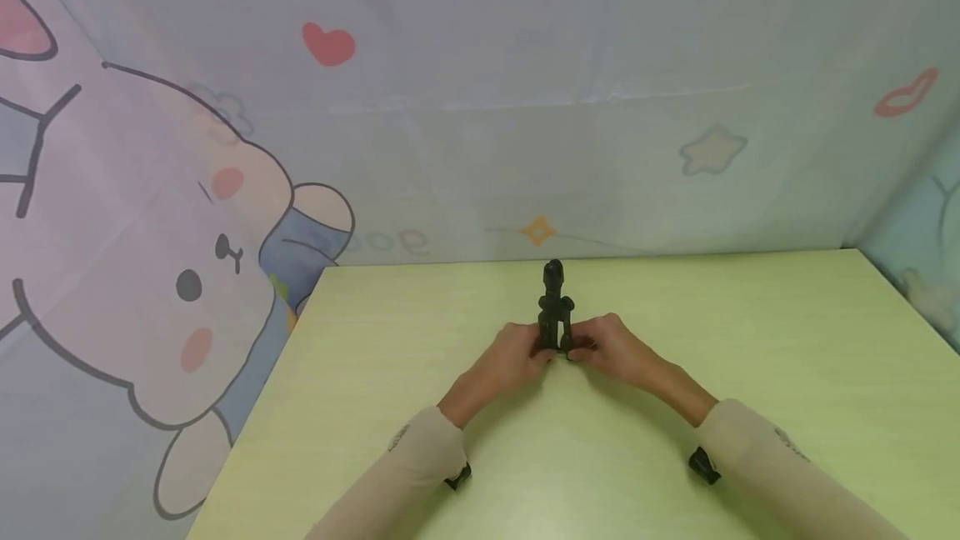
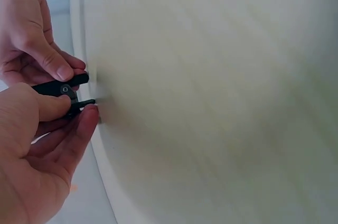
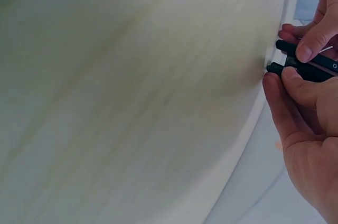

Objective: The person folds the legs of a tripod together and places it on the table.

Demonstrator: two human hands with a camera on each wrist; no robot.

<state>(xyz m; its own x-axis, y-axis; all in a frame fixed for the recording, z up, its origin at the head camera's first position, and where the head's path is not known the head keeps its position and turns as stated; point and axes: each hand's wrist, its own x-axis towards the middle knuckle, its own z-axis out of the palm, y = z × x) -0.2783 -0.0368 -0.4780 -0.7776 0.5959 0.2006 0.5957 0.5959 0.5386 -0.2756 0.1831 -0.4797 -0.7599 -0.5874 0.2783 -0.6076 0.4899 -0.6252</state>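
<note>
A small black tripod [image 1: 553, 283] stands upright near the far side of the table, its knobs partway up and its legs below. My left hand [image 1: 516, 350] pinches a leg at its lower left, thumb and fingertips closed round the black piece. From the other side my right hand [image 1: 617, 348] pinches another leg low down. In the left wrist view, dark legs [image 2: 79, 78] with a round screw show between the two hands. The right wrist view shows a leg end [image 3: 275, 68] between my right thumb and fingers. Fingers hide parts of the legs.
The pale yellow-green table [image 1: 360, 407] lies under both forearms. Behind it hangs a printed cloth [image 1: 480, 148] with hearts and a star, and a rabbit figure [image 1: 210, 273] covers the left side. Black wrist devices [image 1: 703, 467] sit below the sleeves.
</note>
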